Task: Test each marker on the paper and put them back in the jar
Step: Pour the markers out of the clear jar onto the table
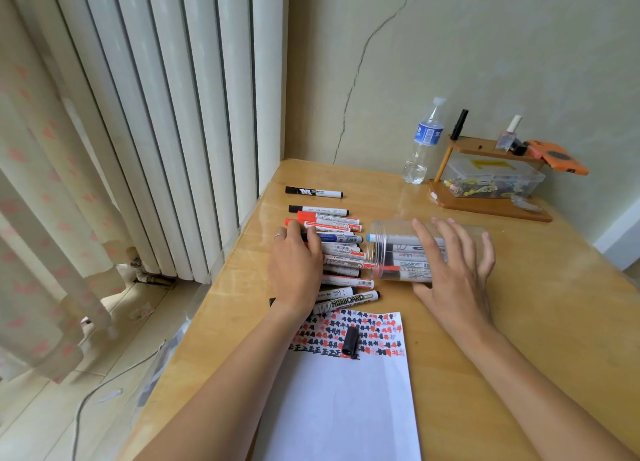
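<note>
A clear plastic jar lies on its side on the wooden table, mouth to the left, with several markers inside. My right hand rests flat on top of it, fingers straight. Left of the jar is a row of several loose whiteboard markers with red, black and blue caps. My left hand lies over this row, and its fingertips pinch a blue marker. A white paper lies in front of me, its top covered in red and black test marks. A loose black cap sits on it.
A black-capped marker lies apart at the back of the row. A water bottle and a wooden rack holding a plastic box stand by the wall. A radiator runs along the table's left edge.
</note>
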A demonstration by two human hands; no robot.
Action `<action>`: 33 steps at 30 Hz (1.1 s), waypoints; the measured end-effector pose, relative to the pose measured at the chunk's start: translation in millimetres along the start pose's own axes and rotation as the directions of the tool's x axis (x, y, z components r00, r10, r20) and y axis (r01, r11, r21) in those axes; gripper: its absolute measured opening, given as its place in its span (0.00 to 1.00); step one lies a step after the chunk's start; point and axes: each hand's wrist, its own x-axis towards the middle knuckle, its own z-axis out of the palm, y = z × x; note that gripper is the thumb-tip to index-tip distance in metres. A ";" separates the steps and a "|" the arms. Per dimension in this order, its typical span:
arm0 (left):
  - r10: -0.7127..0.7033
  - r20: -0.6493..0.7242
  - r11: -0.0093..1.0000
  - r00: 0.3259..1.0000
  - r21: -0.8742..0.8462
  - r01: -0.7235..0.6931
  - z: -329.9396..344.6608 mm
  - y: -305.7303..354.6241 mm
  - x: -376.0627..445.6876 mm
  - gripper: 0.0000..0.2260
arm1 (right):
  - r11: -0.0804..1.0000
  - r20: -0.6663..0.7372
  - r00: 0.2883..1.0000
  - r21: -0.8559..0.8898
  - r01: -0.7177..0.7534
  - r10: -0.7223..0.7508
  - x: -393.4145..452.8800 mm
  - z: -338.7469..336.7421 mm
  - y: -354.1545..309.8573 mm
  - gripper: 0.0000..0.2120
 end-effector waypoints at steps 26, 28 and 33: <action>0.071 0.012 0.983 0.997 0.168 -0.072 8.0 -10.1 -0.7 0.12 | 0.993 -0.142 0.990 -0.117 -0.009 -0.008 14.5 -20.7 -18.7 0.55; 0.070 0.015 0.984 0.997 0.162 -0.071 8.6 -9.9 -1.0 0.13 | 0.993 -0.140 0.990 -0.115 -0.023 0.007 15.7 -21.8 -14.5 0.56; 0.115 -0.029 0.976 0.993 0.189 -0.108 9.2 -7.5 -1.7 0.11 | 0.994 -0.113 0.993 -0.111 0.008 -0.021 17.0 -20.9 -13.7 0.57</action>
